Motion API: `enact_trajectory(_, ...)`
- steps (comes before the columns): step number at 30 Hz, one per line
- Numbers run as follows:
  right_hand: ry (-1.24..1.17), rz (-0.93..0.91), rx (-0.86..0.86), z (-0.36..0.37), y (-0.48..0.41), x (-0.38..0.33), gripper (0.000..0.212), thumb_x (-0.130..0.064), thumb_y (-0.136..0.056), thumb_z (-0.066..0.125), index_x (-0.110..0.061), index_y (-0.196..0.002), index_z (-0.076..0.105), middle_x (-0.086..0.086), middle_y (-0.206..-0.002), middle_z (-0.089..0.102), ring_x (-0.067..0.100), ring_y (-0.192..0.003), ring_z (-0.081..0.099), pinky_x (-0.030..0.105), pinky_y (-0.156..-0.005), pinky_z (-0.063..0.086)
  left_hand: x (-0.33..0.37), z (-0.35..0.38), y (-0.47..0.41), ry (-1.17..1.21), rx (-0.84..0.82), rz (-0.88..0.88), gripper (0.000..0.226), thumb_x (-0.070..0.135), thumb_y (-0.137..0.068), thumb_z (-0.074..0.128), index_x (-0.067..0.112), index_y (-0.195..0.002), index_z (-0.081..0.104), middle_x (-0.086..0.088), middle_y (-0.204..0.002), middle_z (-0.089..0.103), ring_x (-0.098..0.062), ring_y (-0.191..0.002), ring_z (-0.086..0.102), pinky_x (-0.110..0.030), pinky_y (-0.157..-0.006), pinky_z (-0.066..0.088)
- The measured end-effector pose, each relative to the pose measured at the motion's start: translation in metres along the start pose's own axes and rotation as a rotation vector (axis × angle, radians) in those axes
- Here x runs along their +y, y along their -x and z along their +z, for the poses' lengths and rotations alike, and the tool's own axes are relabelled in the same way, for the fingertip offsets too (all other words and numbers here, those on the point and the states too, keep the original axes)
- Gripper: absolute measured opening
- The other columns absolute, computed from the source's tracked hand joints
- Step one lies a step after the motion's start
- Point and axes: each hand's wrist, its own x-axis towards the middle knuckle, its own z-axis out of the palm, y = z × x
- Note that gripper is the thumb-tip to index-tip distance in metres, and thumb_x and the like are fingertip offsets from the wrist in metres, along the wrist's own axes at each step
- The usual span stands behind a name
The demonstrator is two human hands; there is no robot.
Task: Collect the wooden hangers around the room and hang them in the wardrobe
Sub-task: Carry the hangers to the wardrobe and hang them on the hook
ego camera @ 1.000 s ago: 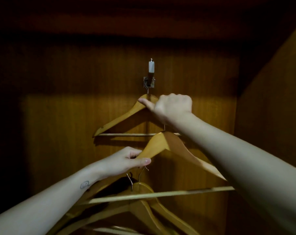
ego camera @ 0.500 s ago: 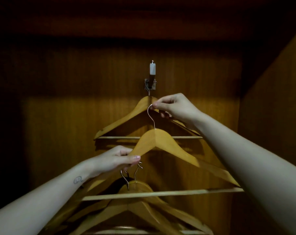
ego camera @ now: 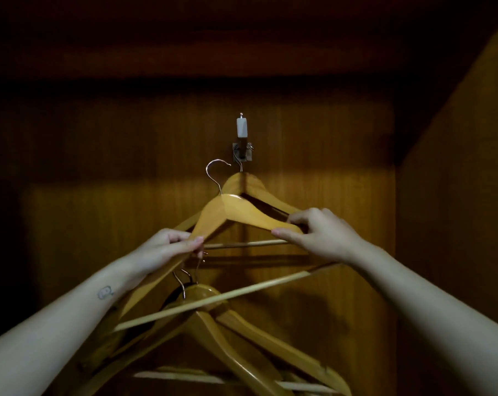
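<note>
I hold a wooden hanger [ego camera: 227, 212] up inside the dark wardrobe. My left hand [ego camera: 167, 250] grips its left arm and my right hand [ego camera: 322, 232] pinches its right arm. Its metal hook [ego camera: 216, 172] stands free, just left of and below the wall hook [ego camera: 243, 150]. Another wooden hanger [ego camera: 259, 190] hangs from that wall hook, right behind the held one. More wooden hangers [ego camera: 213, 318] sit lower down under my left arm, their metal hooks pointing up.
The wardrobe's back panel [ego camera: 99, 224] is lit only in its lower half. A wooden side wall [ego camera: 456, 195] closes the right. A white piece [ego camera: 241, 126] sits above the wall hook.
My right hand let go of the hanger's metal hook and took its right arm. The hanger rose and tilted, with its hook now near the wall hook.
</note>
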Motion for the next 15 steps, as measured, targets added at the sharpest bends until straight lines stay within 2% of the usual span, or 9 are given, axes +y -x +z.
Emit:
enact_trajectory(3, 0.051, 0.018, 0.039, 0.001, -0.016, 0.004, 0.062, -0.077, -0.077, 0.042, -0.03, -0.107, 0.067, -0.005, -0.081, 0.069, 0.009, -0.069, 0.063, 0.031, -0.061, 0.054, 0.002, -0.008, -0.008, -0.023, 0.012, -0.022, 0.069, 0.086, -0.039, 0.067, 0.022, -0.064, 0.074, 0.007, -0.069, 0.068, -0.006, -0.06, 0.058, -0.021, -0.064, 0.043)
enact_trajectory(6, 0.082, 0.02, 0.126, -0.002, -0.025, 0.006, 0.064, -0.08, -0.075, 0.039, -0.031, -0.105, 0.067, -0.009, -0.08, 0.067, 0.006, -0.069, 0.06, 0.029, -0.059, 0.05, 0.011, -0.014, -0.02, -0.032, 0.01, -0.008, 0.071, 0.086, -0.039, 0.067, 0.022, -0.067, 0.076, 0.004, -0.076, 0.071, -0.003, -0.064, 0.063, -0.02, -0.066, 0.043)
enact_trajectory(7, 0.078, 0.022, 0.142, -0.004, -0.028, 0.007, 0.063, -0.08, -0.075, 0.038, -0.031, -0.103, 0.067, -0.009, -0.079, 0.066, 0.005, -0.069, 0.06, 0.028, -0.06, 0.05, 0.014, -0.016, -0.024, -0.048, 0.024, -0.01, 0.073, 0.087, -0.04, 0.066, 0.021, -0.07, 0.076, 0.0, -0.08, 0.072, -0.007, -0.065, 0.062, -0.022, -0.066, 0.042)
enact_trajectory(9, 0.064, 0.035, 0.155, -0.008, -0.033, 0.009, 0.062, -0.08, -0.073, 0.037, -0.032, -0.1, 0.066, -0.011, -0.077, 0.065, 0.004, -0.069, 0.06, 0.028, -0.061, 0.051, 0.018, -0.021, -0.035, -0.038, 0.047, 0.0, 0.076, 0.087, -0.043, 0.065, 0.019, -0.075, 0.077, -0.021, -0.091, 0.068, -0.019, -0.067, 0.055, -0.024, -0.065, 0.04)
enact_trajectory(11, 0.06, 0.041, 0.172, -0.01, -0.038, 0.012, 0.056, -0.08, -0.073, 0.037, -0.035, -0.094, 0.064, -0.012, -0.072, 0.062, 0.004, -0.067, 0.058, 0.028, -0.061, 0.051, 0.022, -0.023, -0.043, -0.045, 0.052, 0.025, 0.077, 0.087, -0.045, 0.065, 0.018, -0.077, 0.077, -0.034, -0.098, 0.06, -0.024, -0.071, 0.05, -0.026, -0.065, 0.039)
enact_trajectory(13, 0.077, 0.034, 0.195, -0.012, -0.043, 0.015, 0.049, -0.08, -0.074, 0.037, -0.038, -0.087, 0.06, -0.013, -0.068, 0.059, 0.004, -0.065, 0.056, 0.028, -0.058, 0.048, 0.025, -0.021, -0.051, -0.039, 0.051, 0.029, 0.077, 0.087, -0.043, 0.065, 0.019, -0.077, 0.077, -0.035, -0.098, 0.06, -0.025, -0.072, 0.05, -0.027, -0.065, 0.039)
enact_trajectory(15, 0.106, 0.033, 0.216, -0.013, -0.048, 0.017, 0.052, -0.081, -0.073, 0.036, -0.038, -0.086, 0.061, -0.011, -0.069, 0.061, 0.006, -0.067, 0.057, 0.03, -0.059, 0.049, 0.025, -0.023, -0.056, -0.046, 0.065, 0.022, 0.08, 0.089, -0.038, 0.065, 0.02, -0.075, 0.077, -0.024, -0.096, 0.065, -0.023, -0.071, 0.054, -0.025, -0.065, 0.041)
